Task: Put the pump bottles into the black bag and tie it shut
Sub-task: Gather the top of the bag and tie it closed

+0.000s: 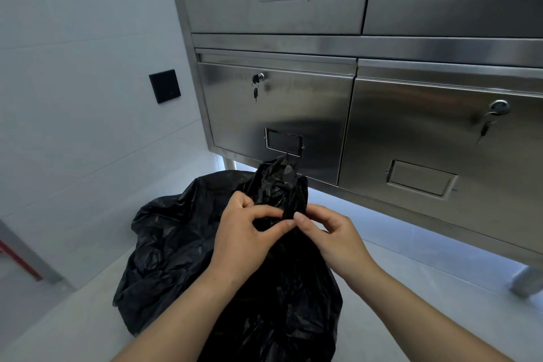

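Observation:
A crumpled black bag sits on the pale floor in front of me. Its top is gathered into a bunched neck that stands up between my hands. My left hand pinches the neck from the left, thumb and fingers closed on the plastic. From the right, my right hand grips the same neck, its thumb meeting the left fingers. No pump bottles show; whatever the bag holds is hidden by the plastic.
A stainless steel cabinet with locked drawers and hanging keys stands just behind the bag on metal legs. A white tiled wall with a black switch plate is on the left. Pale floor lies around the bag.

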Available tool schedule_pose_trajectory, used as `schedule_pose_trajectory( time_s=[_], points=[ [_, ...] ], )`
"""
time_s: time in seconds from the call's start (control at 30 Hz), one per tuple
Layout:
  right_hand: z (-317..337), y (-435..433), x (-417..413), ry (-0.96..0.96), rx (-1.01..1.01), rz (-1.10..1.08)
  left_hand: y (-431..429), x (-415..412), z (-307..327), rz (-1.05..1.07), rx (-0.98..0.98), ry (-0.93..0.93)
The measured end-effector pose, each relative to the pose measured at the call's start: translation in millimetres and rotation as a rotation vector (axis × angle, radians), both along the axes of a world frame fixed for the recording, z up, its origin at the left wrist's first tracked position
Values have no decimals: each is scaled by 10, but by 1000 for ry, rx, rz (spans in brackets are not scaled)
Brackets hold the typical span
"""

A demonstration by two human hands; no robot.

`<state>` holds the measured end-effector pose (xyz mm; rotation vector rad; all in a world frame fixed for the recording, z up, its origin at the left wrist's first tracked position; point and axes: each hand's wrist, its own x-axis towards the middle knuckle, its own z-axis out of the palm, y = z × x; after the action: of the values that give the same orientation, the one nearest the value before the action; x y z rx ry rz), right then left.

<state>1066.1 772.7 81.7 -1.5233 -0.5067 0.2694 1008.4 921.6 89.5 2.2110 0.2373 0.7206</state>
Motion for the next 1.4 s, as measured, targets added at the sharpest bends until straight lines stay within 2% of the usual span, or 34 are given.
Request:
schedule_pose_trajectory(
  time_s=[0.1,0.27,0.5,0.7,0.77,0.87,0.97,1.07,1.2,1.3,1.4],
  points=[
    [15,98,-17,-50,25,4,28,-2,5,-36,-19,24],
    [11,164,20,53,131,-245,185,-78,-1,-201,-40,136],
    [110,267,-41,-27,190,-289,225,-25,11,-126,-89,109],
    [158,232,-3,-118,187,-189,217,-24,-39,-147,-97,118],
    [143,197,28,-82,154,-140,263,-41,-34,-179,-101,150],
    [73,153,61,76,99,-93,335,-70,-41,-242,-167,177],
    [5,166,69,218,101,-97,355,-77,-110,-197,-125,218],
    [-6,182,80,251,137,-122,310,-70,-168,-135,-53,246],
    [42,174,98,228,145,-167,325,-48,-132,40,18,261],
    [120,167,56,166,181,-119,306,-57,-107,56,117,332],
    [157,166,40,108,131,-73,273,-57,-98,61,105,310]
  ],
)
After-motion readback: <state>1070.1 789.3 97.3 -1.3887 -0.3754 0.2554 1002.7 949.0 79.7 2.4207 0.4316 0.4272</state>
